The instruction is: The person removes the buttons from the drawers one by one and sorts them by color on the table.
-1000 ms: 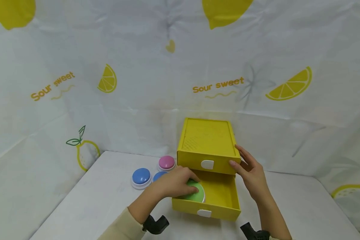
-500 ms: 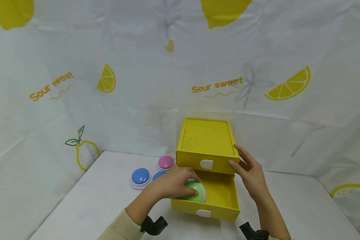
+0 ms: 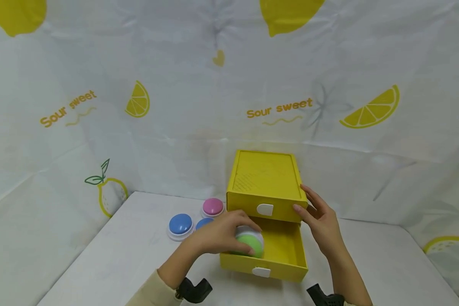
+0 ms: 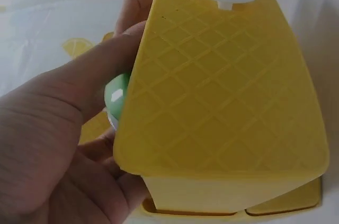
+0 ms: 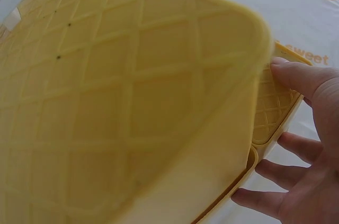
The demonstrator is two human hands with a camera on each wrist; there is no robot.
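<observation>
A green push button (image 3: 251, 244) with a white base lies tilted in the pulled-out lower drawer (image 3: 287, 246) of a small yellow drawer cabinet (image 3: 267, 176). My left hand (image 3: 225, 233) reaches over the drawer's left wall and grips the button, thumb on its green dome and fingers at its far side. In the left wrist view the drawer front hides most of the button (image 4: 116, 94). My right hand (image 3: 323, 225) holds the cabinet's right front corner, its thumb on the upper drawer's front and the other fingers along the side wall, as the right wrist view confirms.
Left of the cabinet, a pink push button (image 3: 213, 207) and a blue push button (image 3: 180, 224) stand on the white table (image 3: 130, 255). Another blue button (image 3: 203, 222) is partly hidden by my left hand. A lemon-print cloth (image 3: 191, 127) hangs behind.
The green button has tilted within the drawer, with more of its white base now showing at the back, as my left hand shifts slightly. The right hand stays on the cabinet.
</observation>
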